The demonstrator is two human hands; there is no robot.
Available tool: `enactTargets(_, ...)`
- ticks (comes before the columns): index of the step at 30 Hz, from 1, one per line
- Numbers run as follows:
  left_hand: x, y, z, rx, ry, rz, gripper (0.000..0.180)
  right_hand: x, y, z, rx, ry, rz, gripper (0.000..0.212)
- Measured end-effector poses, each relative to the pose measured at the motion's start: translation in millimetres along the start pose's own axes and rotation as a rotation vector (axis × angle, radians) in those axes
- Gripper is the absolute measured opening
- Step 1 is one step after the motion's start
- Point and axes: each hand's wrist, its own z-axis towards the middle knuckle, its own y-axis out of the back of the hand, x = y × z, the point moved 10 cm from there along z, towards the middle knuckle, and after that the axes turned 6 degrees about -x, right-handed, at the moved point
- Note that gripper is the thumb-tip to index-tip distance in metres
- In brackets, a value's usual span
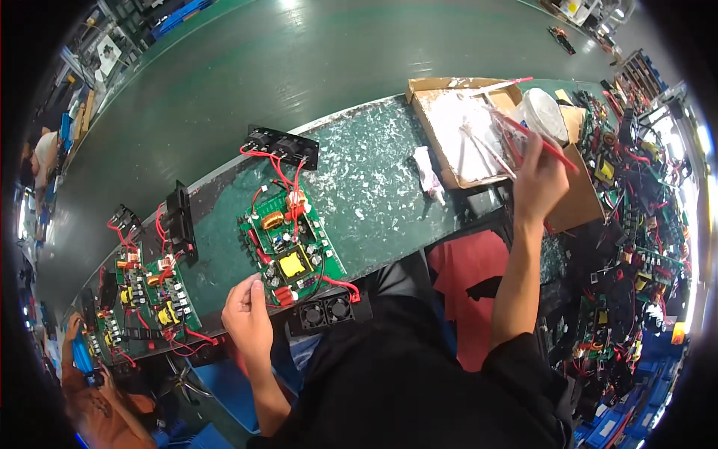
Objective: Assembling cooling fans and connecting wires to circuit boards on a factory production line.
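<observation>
My right hand (540,183) is closed around a slim red stick-like tool (557,155), held slanting over a shallow cardboard tray (436,138) smeared with white material. The tool's far end is lost in the glare above the tray. My left hand (248,314) is beside the near left corner of a green circuit board (329,251), its fingers curled and nothing visible in them. The board carries a yellow transformer (293,263) and copper coils. Red wires join it to a black panel (303,150) behind it and a black twin-fan plate (326,311) in front.
A white tube (428,173) lies left of the tray; a white tub (544,116) stands at its right. More wired boards (161,292) line the bench at left, near a co-worker in orange (105,411). Boards and wires (613,299) are piled at right.
</observation>
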Motion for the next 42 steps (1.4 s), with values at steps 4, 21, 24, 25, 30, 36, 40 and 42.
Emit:
enactTargets(4,2,2,-1,-0.054,-0.006,-0.026,0.019,0,8,-24,0.057,-0.04,0.217,0.019)
enactTargets(21,-14,-2,-9,-0.166,-0.176,0.097,0.015,35,8,-108,0.305,-0.297,0.577,0.017)
enactTargets(24,-18,-2,-11,-0.195,-0.229,0.15,0.014,52,-12,-143,0.41,-0.401,0.632,0.015)
enactTargets(25,-18,-1,-11,-0.202,-0.243,0.148,0.013,47,-15,-151,0.421,-0.417,0.605,0.015)
enactTargets(30,-21,1,-13,-0.217,-0.291,0.172,0.012,38,-34,-172,0.497,-0.582,0.668,0.017)
enactTargets(36,-24,1,-14,-0.223,-0.338,0.197,0.01,34,-38,-174,0.556,-0.564,0.704,0.018)
enactTargets(40,-27,0,-14,-0.223,-0.371,0.228,0.01,31,-36,-170,0.489,-0.598,0.718,0.018)
enactTargets(42,-27,1,-14,-0.233,-0.369,0.247,0.01,30,-34,-169,0.449,-0.63,0.693,0.018)
